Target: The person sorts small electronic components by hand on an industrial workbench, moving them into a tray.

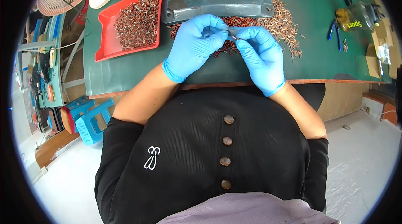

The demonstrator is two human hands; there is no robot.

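Both gloved hands are meeting above the green table (pixel 125 71), the left hand (pixel 193 41) and right hand (pixel 259 52) pinching one small metal piece (pixel 233 36) by its ends, which is probably handling as light, stiff and slippery between fingertips.

- We see both hands, left (pixel 193 44) and right (pixel 260 54), in thin blue gloves that look like smooth, faintly shiny rubber.
- The small part (pixel 233 36) pinched in the fingers (pixel 217 31) looks metallic.
- The counter (pixel 125 71) has a matt green covering and a wooden edge.
- The red tray (pixel 104 35) is glossy plastic.
- The loose parts (pixel 289 27) glint coppery.
- The machine base (pixel 217 4) is worn, painted grey metal.
- The pliers (pixel 335 31) have blue plastic grips.
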